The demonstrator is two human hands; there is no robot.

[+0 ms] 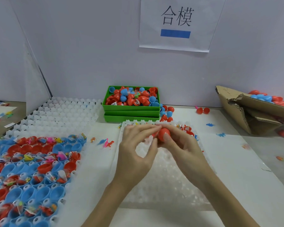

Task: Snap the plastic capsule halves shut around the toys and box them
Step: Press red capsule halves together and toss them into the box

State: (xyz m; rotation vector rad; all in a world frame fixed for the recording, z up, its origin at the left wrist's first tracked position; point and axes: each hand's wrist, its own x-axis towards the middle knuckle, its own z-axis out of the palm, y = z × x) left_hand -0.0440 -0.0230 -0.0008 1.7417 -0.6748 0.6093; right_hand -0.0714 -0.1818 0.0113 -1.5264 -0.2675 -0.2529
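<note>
**Red capsule held between both hands above the clear tray**

A red capsule (164, 134) is gripped at the centre of the view, just above the far end of a clear plastic tray (167, 185). It is pinched by the right hand (180, 145), with the thumb pressed on its near side and the fingers wrapped over the top. The left hand (136, 148) is brought in against it from the left: the fingertips (152, 127) touch the capsule's upper left edge, while the thumb and forefinger are curled into a loose ring below. Whether the two halves are fully closed cannot be told, since the seam is hidden by the fingers.

Beyond the hands, a green box (131, 108) is seen against the back wall, heaped with red and blue capsules and halves. A few loose capsules (168, 112) lie just right of it on the white table (236, 161). To the left, a white tray (59, 115) is partly filled with open blue and red halves (31, 169), many holding bagged toys. Small plastic dinosaurs (107, 143) are scattered between that tray and the hands. At the far right, a torn cardboard box (246, 112) holds more capsules. A paper sign (175, 23) is fixed to the wall above.
</note>
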